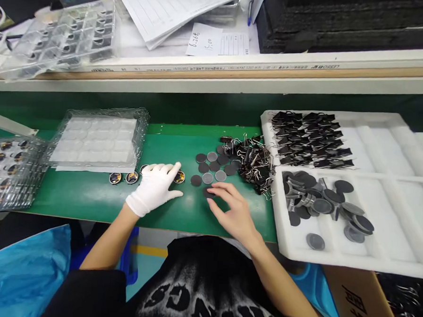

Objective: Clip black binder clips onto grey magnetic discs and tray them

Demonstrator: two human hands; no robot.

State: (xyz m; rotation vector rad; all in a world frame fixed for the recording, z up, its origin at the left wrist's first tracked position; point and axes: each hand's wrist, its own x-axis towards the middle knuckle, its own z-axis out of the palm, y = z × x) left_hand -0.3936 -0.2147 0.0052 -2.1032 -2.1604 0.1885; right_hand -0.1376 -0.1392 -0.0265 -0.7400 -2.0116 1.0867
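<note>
My left hand (155,186), in a white glove, lies over a row of small round parts with gold-and-black faces, its fingers stretched and thumb apart. One such round part (179,177) shows beside its fingertips; another round part (131,177) lies to the left of the glove. My bare right hand (235,212) has thumb and fingertips at the edges of a black disc (208,192), which they partly cover. Just beyond it, several dark and grey discs (214,166) are spread on the green bench (190,214). A heap of black binder clips (256,161) adjoins them.
At right, a white foam tray (285,245) holds rows of binder clips (311,140) and piled discs (322,206). Clear plastic trays (142,126) stand at the back left, with filled blister trays (12,176) farther left. A shelf edge (216,73) crosses above the bench.
</note>
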